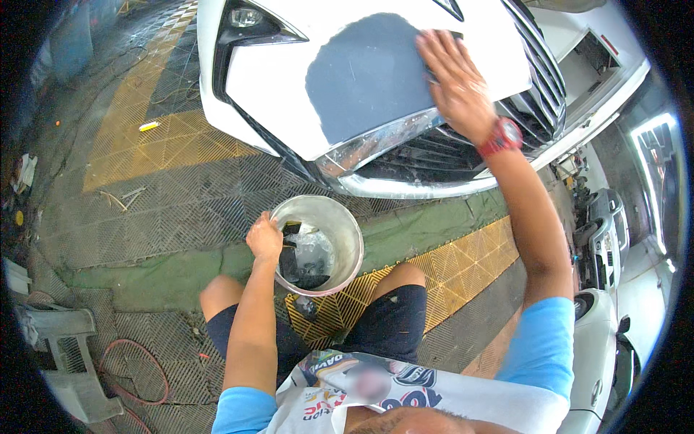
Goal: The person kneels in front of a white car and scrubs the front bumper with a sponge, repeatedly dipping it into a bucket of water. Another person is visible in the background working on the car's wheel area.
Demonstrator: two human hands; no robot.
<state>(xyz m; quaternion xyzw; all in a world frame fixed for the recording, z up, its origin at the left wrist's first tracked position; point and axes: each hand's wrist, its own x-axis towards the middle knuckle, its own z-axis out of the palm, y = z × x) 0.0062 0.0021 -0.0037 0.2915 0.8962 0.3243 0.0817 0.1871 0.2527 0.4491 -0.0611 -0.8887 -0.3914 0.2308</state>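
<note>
My left hand is closed on the rim of a whitish bucket. Inside the bucket are cloudy water and several dark pieces, among them a black block. My right hand, with a red watch at its wrist, lies flat on a white car bumper at the right edge of a dull grey patch. Under its fingers a dark sanding pad shows only at the edges; most of it is hidden. The hand is slightly blurred.
Below the patch is the black grille. Ribbed floor tiles and a green strip run beneath the bucket. A yellow object lies left of the bumper. A grey car part and red hose are lower left; cars stand right.
</note>
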